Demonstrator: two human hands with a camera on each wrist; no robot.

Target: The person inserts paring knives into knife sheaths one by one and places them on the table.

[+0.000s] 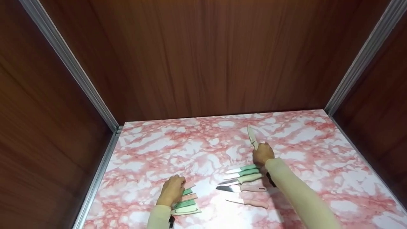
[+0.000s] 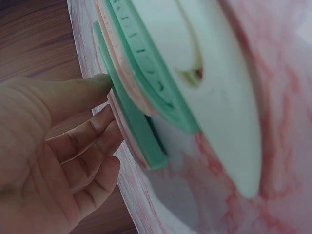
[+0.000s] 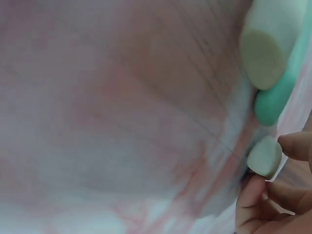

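Note:
My left hand (image 1: pixel 172 190) is at the far end of a row of knife sheaths, its thumb and fingers at the edges of the farthest, a pink sheath (image 1: pixel 189 184). Beside it lie a green sheath (image 1: pixel 187 191), another pink sheath (image 1: pixel 189 197), a second green sheath (image 1: pixel 185 204) and a pale green sheath (image 1: pixel 187 209). Farther back, my right hand (image 1: pixel 263 154) grips a pale knife (image 1: pixel 252 136) by its handle. Its far part is pale with dark marks and looks sheathed. In the right wrist view, thumb and fingers pinch the handle's end (image 3: pixel 265 157).
Bare-bladed knives lie in a row between the hands: two green-handled knives (image 1: pixel 248 172), a cream-handled knife (image 1: pixel 249 178), a pink-handled knife (image 1: pixel 252 189) and a smaller pink-handled one (image 1: pixel 256 203). Brown wood-grain panels (image 1: pixel 203 63) with metal edge strips surround the marbled table (image 1: pixel 152 140).

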